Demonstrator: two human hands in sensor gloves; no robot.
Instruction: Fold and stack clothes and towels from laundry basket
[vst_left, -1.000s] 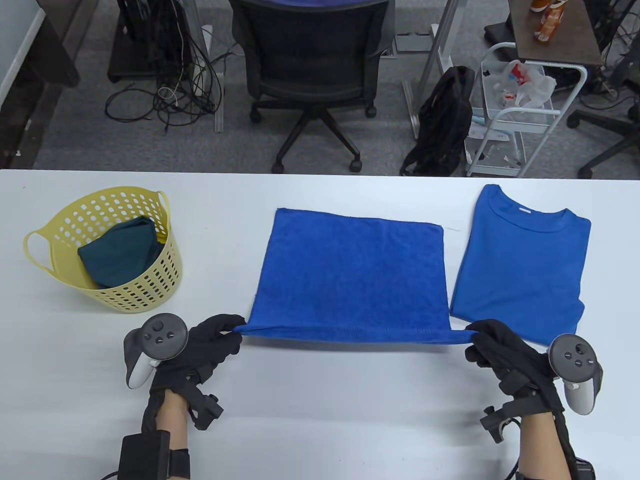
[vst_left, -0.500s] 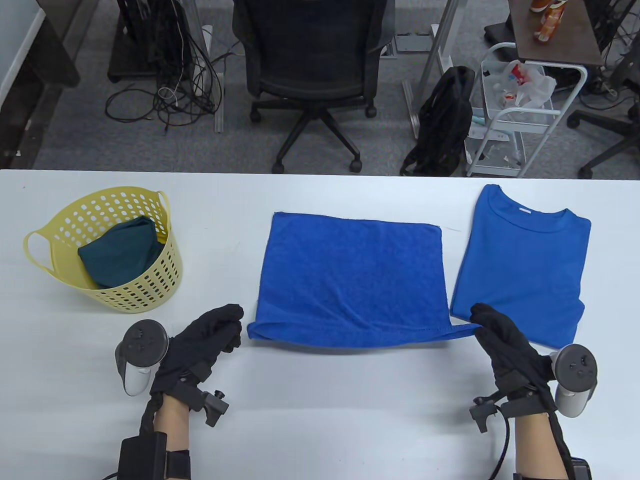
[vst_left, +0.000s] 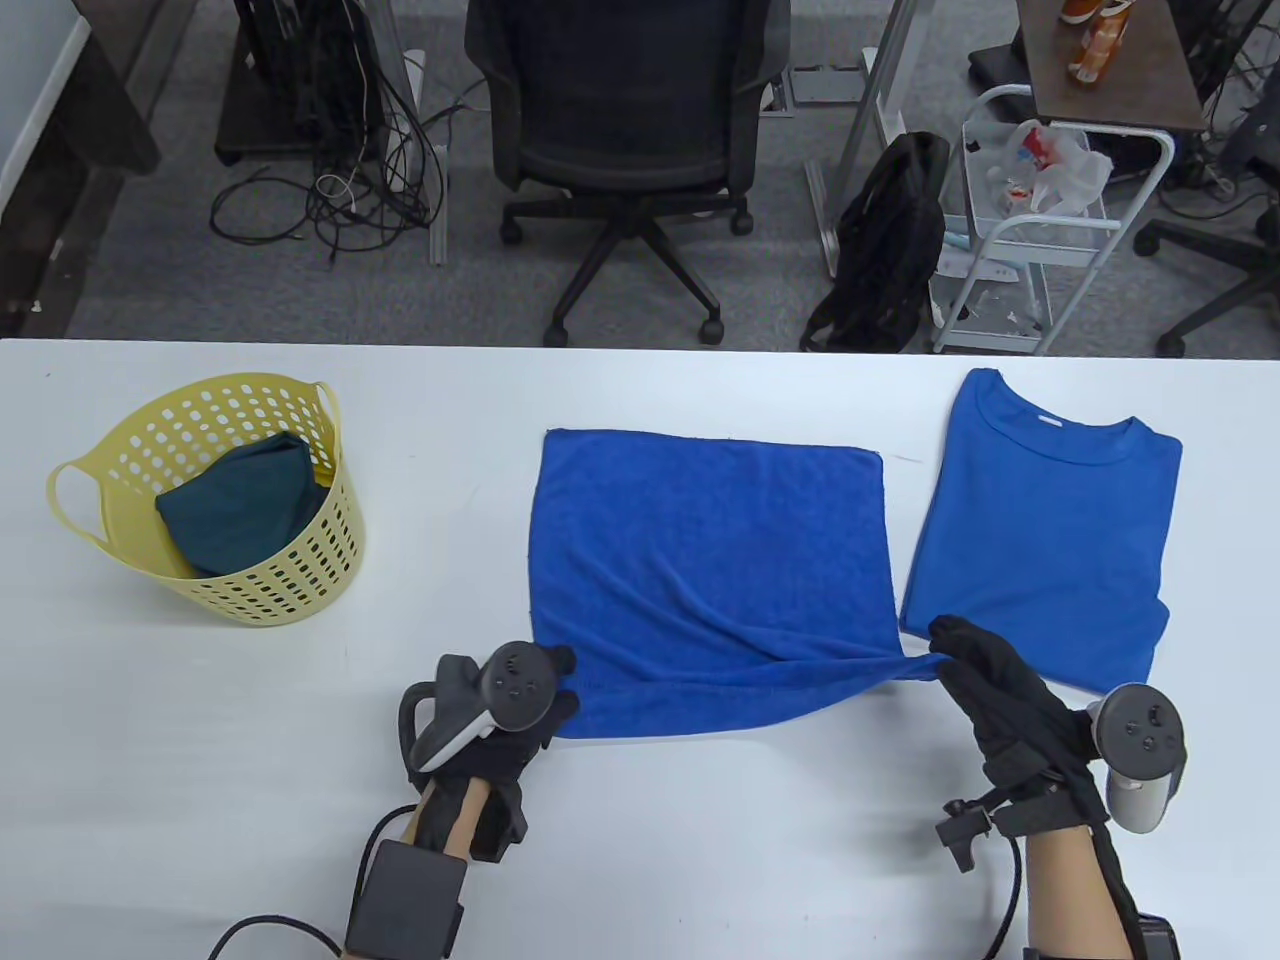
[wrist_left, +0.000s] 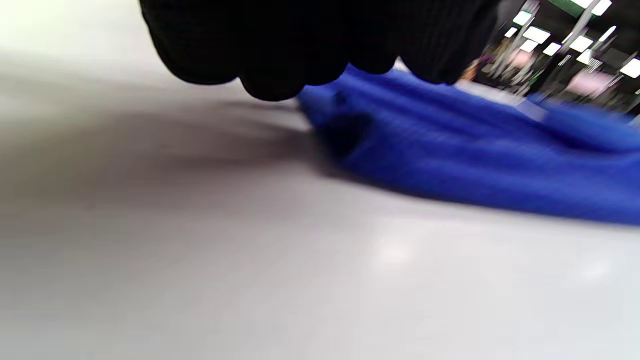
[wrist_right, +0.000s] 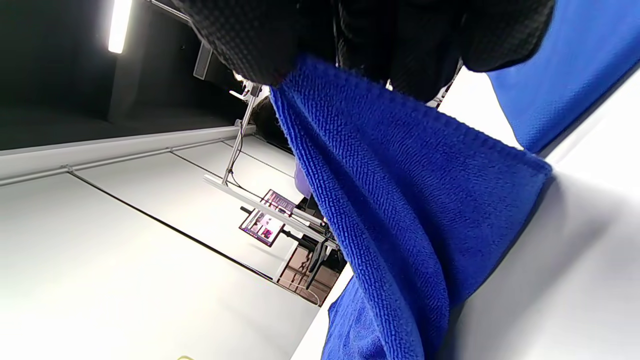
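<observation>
Fingers (vst_left: 945, 640) of the right hand (vst_left: 1000, 690) pinch the towel's (vst_left: 710, 550) near-right corner.

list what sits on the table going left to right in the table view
yellow perforated plastic laundry basket holding a dark teal folded cloth → left hand → bright blue terry towel → right hand → folded blue t-shirt

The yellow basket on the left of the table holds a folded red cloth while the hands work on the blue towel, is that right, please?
Not quite: the cloth in the yellow basket is dark green, not red, as the table view shows. The rest holds: the basket stands on the left, and the hands work on the blue towel.
</observation>
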